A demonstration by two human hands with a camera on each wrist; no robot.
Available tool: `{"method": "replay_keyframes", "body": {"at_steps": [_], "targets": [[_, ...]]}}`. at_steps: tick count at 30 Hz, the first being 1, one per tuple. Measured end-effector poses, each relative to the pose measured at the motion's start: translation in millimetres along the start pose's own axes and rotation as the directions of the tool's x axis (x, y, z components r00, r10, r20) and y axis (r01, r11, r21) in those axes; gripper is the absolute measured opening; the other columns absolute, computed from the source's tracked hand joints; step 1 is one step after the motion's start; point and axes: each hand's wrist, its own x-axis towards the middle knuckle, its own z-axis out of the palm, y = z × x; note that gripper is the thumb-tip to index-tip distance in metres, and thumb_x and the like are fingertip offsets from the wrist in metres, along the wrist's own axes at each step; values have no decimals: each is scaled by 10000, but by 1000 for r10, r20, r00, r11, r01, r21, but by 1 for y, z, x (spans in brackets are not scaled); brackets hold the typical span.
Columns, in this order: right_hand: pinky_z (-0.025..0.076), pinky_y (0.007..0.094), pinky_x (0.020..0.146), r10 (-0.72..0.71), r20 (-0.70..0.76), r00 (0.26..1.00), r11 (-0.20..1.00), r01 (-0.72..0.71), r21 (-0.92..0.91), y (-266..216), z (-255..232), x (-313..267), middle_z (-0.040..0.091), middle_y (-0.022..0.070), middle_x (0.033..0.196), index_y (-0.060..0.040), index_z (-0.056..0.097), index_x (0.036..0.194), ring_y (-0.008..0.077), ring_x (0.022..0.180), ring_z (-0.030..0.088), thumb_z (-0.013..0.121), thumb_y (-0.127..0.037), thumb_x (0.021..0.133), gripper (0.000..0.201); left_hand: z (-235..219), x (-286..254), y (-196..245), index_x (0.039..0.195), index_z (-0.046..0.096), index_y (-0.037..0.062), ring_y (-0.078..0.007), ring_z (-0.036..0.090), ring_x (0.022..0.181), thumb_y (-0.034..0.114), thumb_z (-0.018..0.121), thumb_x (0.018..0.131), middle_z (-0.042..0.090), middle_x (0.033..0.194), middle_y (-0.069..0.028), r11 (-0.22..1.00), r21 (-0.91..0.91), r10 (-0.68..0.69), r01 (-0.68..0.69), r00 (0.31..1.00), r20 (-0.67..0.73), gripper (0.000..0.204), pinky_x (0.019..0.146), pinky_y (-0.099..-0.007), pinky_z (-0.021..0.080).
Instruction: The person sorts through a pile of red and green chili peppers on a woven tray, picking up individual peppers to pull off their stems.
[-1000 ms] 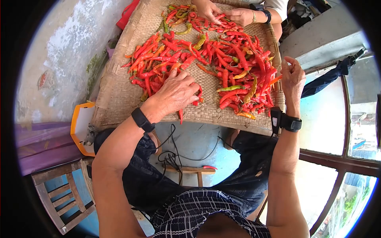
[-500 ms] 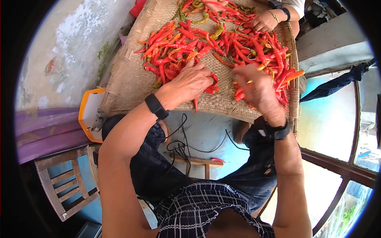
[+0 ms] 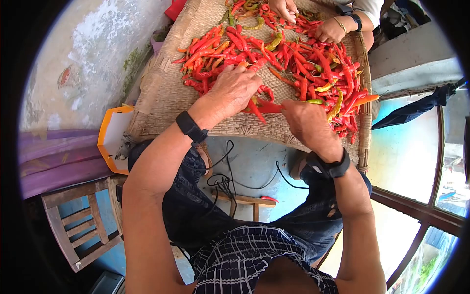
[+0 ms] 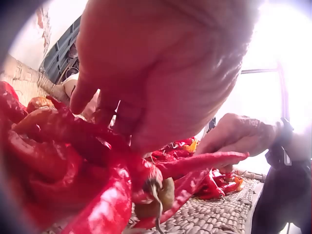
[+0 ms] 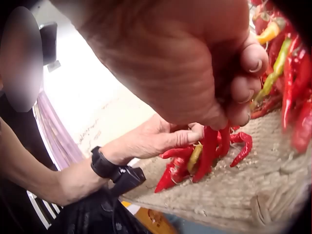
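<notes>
Red peppers lie heaped on a woven tray. My left hand is over the left heap near the front edge, its fingers curled round red peppers in the left wrist view; a greenish one hangs among them. To its right, my right hand pinches the end of a long red pepper that lies across the gap between the hands. In the right wrist view, the right hand's fingers are bent, with red peppers just below.
Another person's hands are among peppers at the tray's far side. A bigger heap with some yellow and green peppers covers the right. Below the tray are black cables and a wooden stool; a wooden chair stands left.
My right hand has come from the tray's right edge, leftward and down, to a pepper beside my left hand. My left hand stays at the left heap. The other person's hands have moved apart.
</notes>
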Motion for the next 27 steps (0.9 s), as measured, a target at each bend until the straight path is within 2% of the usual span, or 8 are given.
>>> {"method": "replay_keyframes", "body": {"at_steps": [2,7,13,15,19,22,25,27], "targets": [[481,404,576,85,-11,996,992,-84,89,3,-16,-4,607,188,697,-43,612,987,343,659,613,559,-125,862,158,0,1,-4,809,539,43,-271,530,867,51,547,772,564,801,-94,999,28,-36,35,999,34,38,784,-387,418],[481,386,580,155,-152,976,940,-99,327,34,-48,-10,605,171,680,-12,603,934,314,617,606,534,-124,886,140,0,4,1,824,530,40,-285,529,846,53,552,782,549,817,-111,997,51,-58,52,993,103,49,767,-395,424],[452,308,599,317,-123,940,791,-190,582,39,-56,-8,570,106,662,14,601,944,185,610,554,520,-113,903,156,3,13,20,998,564,32,-310,559,868,119,531,867,568,918,-146,990,-120,54,-75,984,-168,161,784,-387,452],[453,306,603,283,-183,942,832,-146,535,31,-55,-7,563,117,660,14,601,944,190,607,553,526,-102,899,145,1,17,28,1104,543,19,-303,592,883,163,484,922,591,991,-145,811,-581,-160,60,979,-123,239,778,-357,475],[469,328,596,318,-231,920,847,-166,505,21,-49,-4,576,149,669,6,598,928,246,618,601,541,-81,884,113,-1,18,29,1147,525,22,-231,624,858,248,454,962,610,1020,-118,608,-782,-209,137,978,8,301,732,-311,498],[477,342,590,282,-281,917,883,-133,451,21,-44,-1,591,163,675,-1,598,908,287,638,625,560,-63,859,88,-6,16,26,1193,502,21,-123,630,808,385,464,957,613,1001,-100,-9,-901,-175,434,886,428,435,694,-248,504],[483,347,597,250,-291,924,895,-105,434,14,-40,1,596,169,687,-8,600,898,294,658,630,573,-40,837,73,-16,15,36,1216,473,-2,-122,624,741,368,485,951,610,975,-105,-130,-843,-60,522,845,532,456,650,-238,499],[482,338,598,235,-255,938,875,-90,477,10,-39,1,598,160,693,-7,601,900,275,650,624,583,-41,838,73,-14,15,40,1227,455,-17,-105,604,691,299,500,946,612,931,-86,-38,-835,-49,549,833,551,426,614,-231,492]]}}
